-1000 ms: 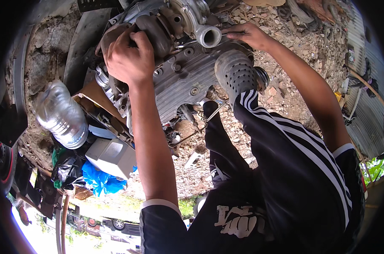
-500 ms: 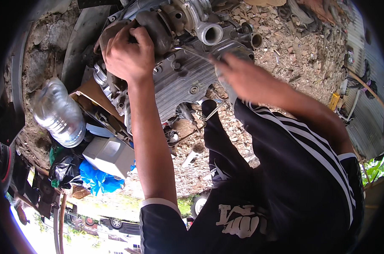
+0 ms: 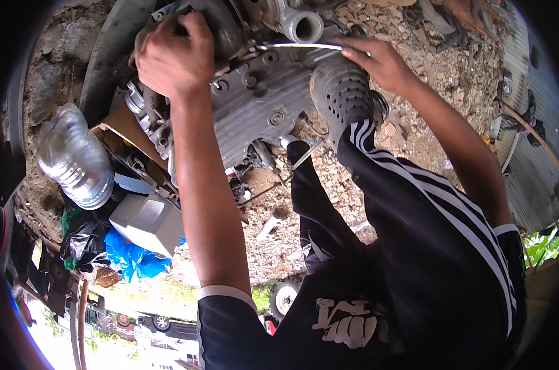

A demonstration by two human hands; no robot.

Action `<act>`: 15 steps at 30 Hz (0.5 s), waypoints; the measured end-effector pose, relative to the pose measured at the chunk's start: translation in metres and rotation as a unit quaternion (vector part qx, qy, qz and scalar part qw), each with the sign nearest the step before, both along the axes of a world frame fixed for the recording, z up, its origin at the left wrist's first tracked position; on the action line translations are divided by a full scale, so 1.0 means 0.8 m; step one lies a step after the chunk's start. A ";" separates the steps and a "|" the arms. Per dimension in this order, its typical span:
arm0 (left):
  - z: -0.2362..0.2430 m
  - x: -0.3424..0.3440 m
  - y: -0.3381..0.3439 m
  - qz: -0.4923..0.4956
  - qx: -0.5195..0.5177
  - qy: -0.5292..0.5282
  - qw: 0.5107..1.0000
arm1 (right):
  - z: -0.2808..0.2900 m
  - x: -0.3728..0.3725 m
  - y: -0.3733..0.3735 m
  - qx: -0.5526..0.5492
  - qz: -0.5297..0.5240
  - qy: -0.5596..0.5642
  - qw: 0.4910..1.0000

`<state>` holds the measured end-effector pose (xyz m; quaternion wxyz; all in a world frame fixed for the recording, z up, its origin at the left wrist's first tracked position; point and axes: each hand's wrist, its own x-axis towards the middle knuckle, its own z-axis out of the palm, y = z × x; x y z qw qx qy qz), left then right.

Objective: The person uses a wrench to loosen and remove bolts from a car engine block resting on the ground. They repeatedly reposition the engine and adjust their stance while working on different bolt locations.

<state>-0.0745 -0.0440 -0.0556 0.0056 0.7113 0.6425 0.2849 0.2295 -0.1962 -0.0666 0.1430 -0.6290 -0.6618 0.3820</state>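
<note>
A large grey metal engine (image 3: 242, 117) fills the upper middle, with a rounded dark brown turbo housing (image 3: 221, 31) and an open round pipe (image 3: 307, 28) at its top. My left hand (image 3: 175, 58) is closed over the housing's left side, fingers curled; their tips are hidden. A long, thin wrench (image 3: 304, 45) lies across the engine's upper part, its far end next to the housing. Whether that end sits on a bolt is hard to see. My right hand (image 3: 378, 61) holds the wrench's near end between fingers and thumb.
My foot in a grey clog (image 3: 338, 95) presses on the engine's right side. Broken stones (image 3: 440, 92) cover the ground. At left are a clear plastic bottle (image 3: 76, 160), a grey box (image 3: 147, 225), a blue bag (image 3: 134, 256) and cardboard (image 3: 138, 139).
My right hand has moved up and right, from a blur above the clog to the wrench's end. The wrench has swung upward. My left hand stays on the housing; the whole view has shifted slightly.
</note>
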 end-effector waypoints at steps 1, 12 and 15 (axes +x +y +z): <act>0.002 -0.001 -0.001 0.004 -0.043 -0.033 0.999 | -0.016 0.006 0.002 -0.020 -0.015 0.017 1.000; 0.002 0.006 -0.001 0.021 -0.043 -0.049 0.998 | -0.086 0.012 0.051 -0.070 0.023 -0.030 0.997; -0.001 0.003 0.000 0.010 -0.013 -0.025 1.000 | -0.070 0.003 0.083 0.041 0.068 -0.082 0.993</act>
